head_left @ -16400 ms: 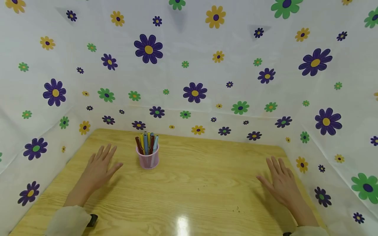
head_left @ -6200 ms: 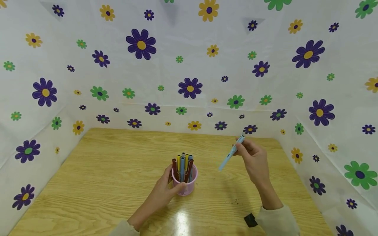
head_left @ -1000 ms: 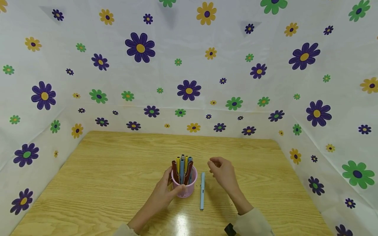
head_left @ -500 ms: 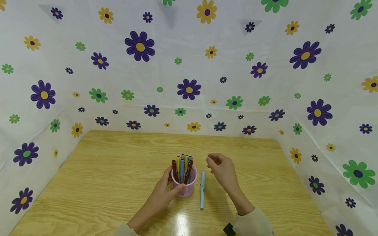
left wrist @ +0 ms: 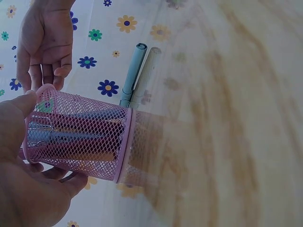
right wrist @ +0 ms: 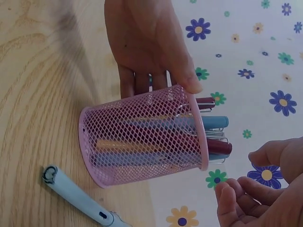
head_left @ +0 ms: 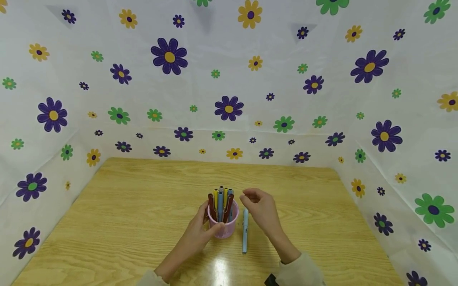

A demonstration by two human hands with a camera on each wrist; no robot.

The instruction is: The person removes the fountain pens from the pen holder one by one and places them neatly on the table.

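A pink mesh pen cup [head_left: 225, 232] stands upright on the table, held by my left hand [head_left: 196, 234] with the thumb at its front rim and the fingers around the far side. Brown pens [head_left: 228, 209], blue pens [head_left: 220, 204] and yellow pens [head_left: 216, 195] stick up from it. To the cup's right, a light blue pen [head_left: 245, 236] lies lengthwise on the wood. Just beyond this pen's far end hovers my right hand [head_left: 262, 208]. In the right wrist view, a gap shows between the thumb and loosely bent fingers [right wrist: 236, 203], with nothing held, near the pen tops.
The wooden table [head_left: 143, 198] is enclosed at the back and both sides by white flower-printed sheeting [head_left: 200, 95]. A black strap piece [head_left: 270, 280] shows by the right sleeve [head_left: 300, 272] at the front.
The cup came from the back left to the middle, into my left hand. My right hand laid down the light blue pen it held; lately it shifted left, closer to the cup.
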